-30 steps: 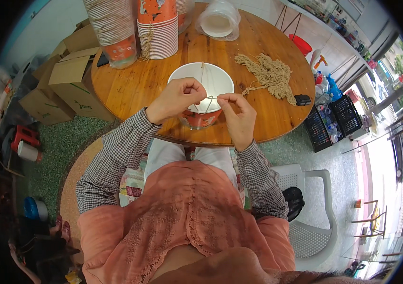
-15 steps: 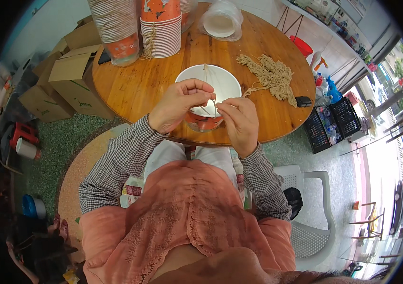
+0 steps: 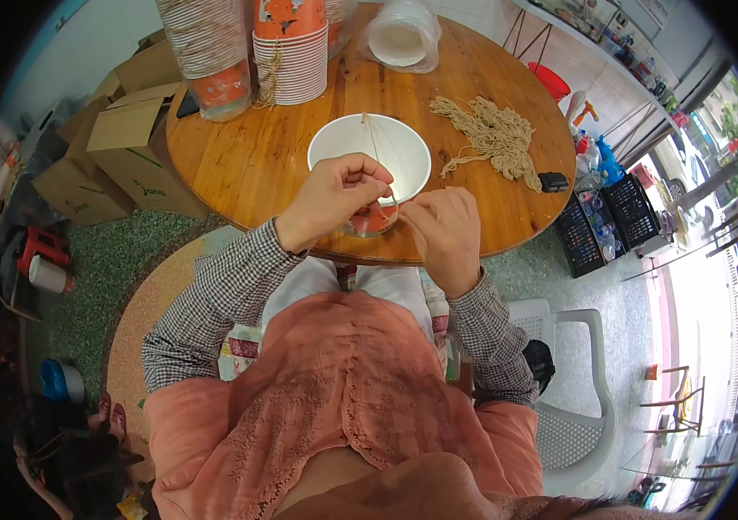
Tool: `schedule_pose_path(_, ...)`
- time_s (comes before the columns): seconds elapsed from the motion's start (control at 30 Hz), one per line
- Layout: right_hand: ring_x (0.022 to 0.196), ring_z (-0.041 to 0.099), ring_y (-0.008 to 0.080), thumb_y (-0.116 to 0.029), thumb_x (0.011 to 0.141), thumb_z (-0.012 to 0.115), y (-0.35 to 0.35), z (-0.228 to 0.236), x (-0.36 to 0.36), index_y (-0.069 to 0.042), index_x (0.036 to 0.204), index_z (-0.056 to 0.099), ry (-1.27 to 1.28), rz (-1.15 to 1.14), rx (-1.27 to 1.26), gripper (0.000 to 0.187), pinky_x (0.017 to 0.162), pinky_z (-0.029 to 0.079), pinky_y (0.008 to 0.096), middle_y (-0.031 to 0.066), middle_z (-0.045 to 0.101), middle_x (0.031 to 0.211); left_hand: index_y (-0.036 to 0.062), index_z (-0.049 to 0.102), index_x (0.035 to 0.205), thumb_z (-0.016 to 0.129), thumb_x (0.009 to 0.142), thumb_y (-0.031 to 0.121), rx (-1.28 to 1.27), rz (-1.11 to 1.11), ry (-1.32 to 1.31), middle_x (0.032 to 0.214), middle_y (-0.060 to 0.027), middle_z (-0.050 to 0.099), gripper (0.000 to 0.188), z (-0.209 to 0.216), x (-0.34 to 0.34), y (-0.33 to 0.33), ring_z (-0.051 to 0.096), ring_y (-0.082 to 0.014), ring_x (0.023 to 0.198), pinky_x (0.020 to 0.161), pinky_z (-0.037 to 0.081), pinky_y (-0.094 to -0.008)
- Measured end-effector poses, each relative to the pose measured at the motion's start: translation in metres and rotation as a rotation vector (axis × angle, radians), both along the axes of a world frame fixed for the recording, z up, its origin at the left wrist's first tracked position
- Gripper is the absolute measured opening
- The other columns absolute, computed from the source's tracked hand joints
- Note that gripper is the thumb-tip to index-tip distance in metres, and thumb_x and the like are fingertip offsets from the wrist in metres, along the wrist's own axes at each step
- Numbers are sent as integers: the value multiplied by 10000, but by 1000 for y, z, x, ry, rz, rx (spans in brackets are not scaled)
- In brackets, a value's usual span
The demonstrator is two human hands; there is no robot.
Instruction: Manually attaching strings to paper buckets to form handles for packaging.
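Note:
In front of me at the table's near edge stands a white-lined paper bucket (image 3: pixel 334 143) with an orange outside. A thin piece of twine (image 3: pixel 374 139) runs from its far rim across the mouth to my hands. My left hand (image 3: pixel 338 192) pinches the twine over the near rim, thumb against forefinger. Just right of it, my right hand (image 3: pixel 445 227) is also closed on the twine, beside the bucket's near right side. The twine bends in a small loop between the two hands. The exact fingertip grip of the right hand is partly hidden.
On the round wooden table (image 3: pixel 247 165) lie a tangled heap of twine (image 3: pixel 494 139) and a small black object (image 3: pixel 552 182). Stacked buckets (image 3: pixel 291 69) and a plastic-wrapped stack of white lids or bowls (image 3: pixel 399 43) stand farther back. A white chair (image 3: pixel 572 433) is at my right, cardboard boxes (image 3: pixel 130 143) at left.
My right hand has turned and shifted slightly right and down, drawing the twine over the near rim. The left hand has moved slightly down, and the bucket appears a little farther left.

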State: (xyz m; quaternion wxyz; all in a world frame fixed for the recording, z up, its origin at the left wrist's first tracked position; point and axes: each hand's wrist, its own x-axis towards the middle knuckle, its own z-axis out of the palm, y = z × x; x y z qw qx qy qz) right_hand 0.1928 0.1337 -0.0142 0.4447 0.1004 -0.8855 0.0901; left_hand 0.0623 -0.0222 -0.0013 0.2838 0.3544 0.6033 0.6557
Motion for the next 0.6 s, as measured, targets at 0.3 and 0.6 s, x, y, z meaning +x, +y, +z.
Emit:
schedule_pose_path(0.3,783,555,235,-70,747,699,-3,-27,6,-65,812,649,-164,121,-145,82,752,422,351,44,563,773,55,642,955,619,845,43,-112,174,857,803,-56,641,113,-13,17,-20,618,-171,777,895,453,-341)
schedule_pose_path(0.6,808,579,241,-38,729,713,-13,-16,8,-46,873,657,-79,204,-148,155,741,441,345,53,609,825,81,643,979,642,854,81,-6,268,1212,881,-34,663,125,-22,26,-31,631,-184,852,1013,339,-425)
